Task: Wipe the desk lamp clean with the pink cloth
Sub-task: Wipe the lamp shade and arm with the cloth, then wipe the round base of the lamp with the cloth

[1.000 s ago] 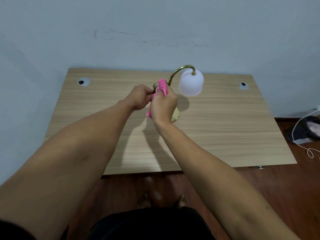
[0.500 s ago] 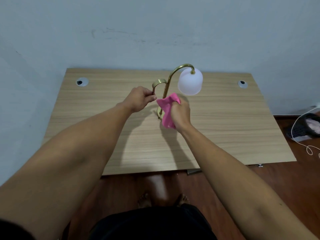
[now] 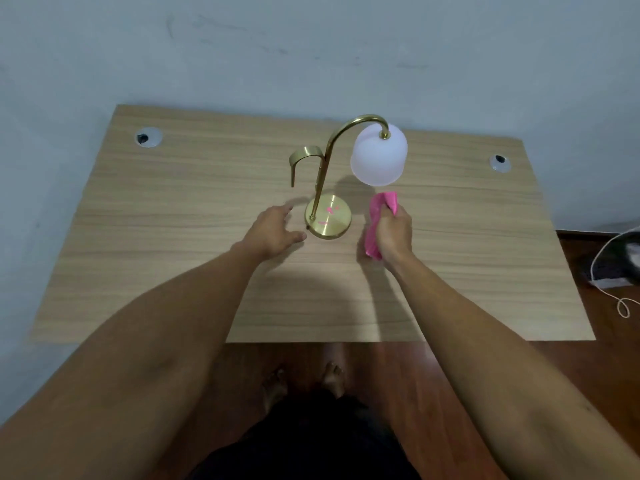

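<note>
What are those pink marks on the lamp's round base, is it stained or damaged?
The pink flecks on the round brass lamp base look like reflections of the crumpled pink cloth in the right hand beside it, though I can't rule out smudges. The lamp stands upright, its frosted white shade unbroken. Nothing else stands out.

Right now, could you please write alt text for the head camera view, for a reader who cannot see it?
A person's right hand grips a bunched pink cloth beside a gold desk lamp on a wooden desk, while the open left hand rests near the lamp's round base. The lamp's white shade hangs from a curved arm; neither hand touches the lamp.
</note>
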### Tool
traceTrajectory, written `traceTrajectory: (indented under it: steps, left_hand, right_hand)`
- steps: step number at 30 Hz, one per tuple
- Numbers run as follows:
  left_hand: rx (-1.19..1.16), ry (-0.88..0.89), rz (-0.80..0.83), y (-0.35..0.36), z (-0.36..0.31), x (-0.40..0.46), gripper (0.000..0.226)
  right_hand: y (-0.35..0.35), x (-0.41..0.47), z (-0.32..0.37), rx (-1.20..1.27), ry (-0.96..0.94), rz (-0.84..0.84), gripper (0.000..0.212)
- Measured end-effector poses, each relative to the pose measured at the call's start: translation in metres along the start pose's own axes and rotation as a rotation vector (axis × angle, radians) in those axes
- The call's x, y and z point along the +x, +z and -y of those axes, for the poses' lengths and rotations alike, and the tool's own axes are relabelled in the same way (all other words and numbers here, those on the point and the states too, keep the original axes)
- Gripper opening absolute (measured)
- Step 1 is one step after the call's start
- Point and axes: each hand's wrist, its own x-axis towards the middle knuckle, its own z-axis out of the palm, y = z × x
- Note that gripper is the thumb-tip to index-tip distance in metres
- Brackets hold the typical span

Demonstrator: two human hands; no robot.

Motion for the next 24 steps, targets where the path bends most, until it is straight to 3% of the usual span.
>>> traceTrajectory:
  steps: [6,9,11,15,18,24]
  left_hand:
    - [0.15,-0.032,-0.021,0.037,0.011,0.031,0.105]
    - [0.077,0.01,-0.078,0.051,0.006,0.045,0.091]
    - [0.035,0.048,-0.155,0.06,0.004,0.055,0.084]
    - [0.009,0.075,-0.196,0.08,0.006,0.07,0.108]
    - [-0.01,0.056,-0.21,0.087,0.005,0.076,0.115]
    - [0.009,0.023,-0.201,0.089,0.011,0.08,0.126]
  right_hand:
    - [0.026,0.026,0.001,-0.13,-0.194,0.09,0.022]
    - [0.051,0.047,-0.003,-0.229,-0.249,0.242,0.026]
    - [0.065,0.06,-0.011,-0.301,-0.394,0.366,0.032]
    - [0.063,0.079,-0.043,-0.754,-0.668,0.578,0.053]
    - [0.037,0.088,-0.053,-0.823,-0.805,0.711,0.059]
    - [0.036,0.107,-0.041,-0.805,-0.796,0.721,0.06]
